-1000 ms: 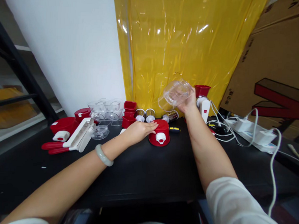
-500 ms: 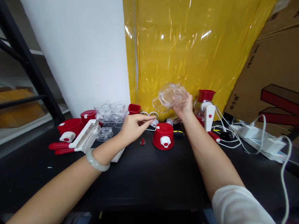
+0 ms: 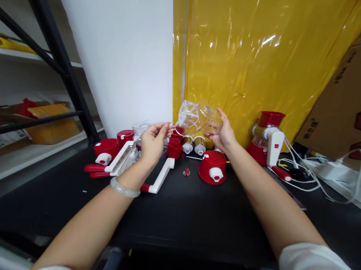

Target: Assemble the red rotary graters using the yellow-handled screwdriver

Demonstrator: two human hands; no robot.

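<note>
Clear plastic housing [image 3: 195, 116], tipped sideways between the hands, sits in the half-curled, spread fingers of the right hand [image 3: 225, 134]; the left hand [image 3: 153, 144] pinches near its rim, contact and contents unclear. With red base [image 3: 208, 172] below the right grip, white crank handle [image 3: 162, 177] below the left and grating drums [image 3: 199, 146] between, fitting looks undone; tiny red pieces [image 3: 186, 172] lower down defy identifying

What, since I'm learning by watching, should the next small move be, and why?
Probably steady the clear part with the left hand: the right hand holds it sideways in the air, and the left hand's pinched fingertips are close beside it, perhaps touching.
</note>
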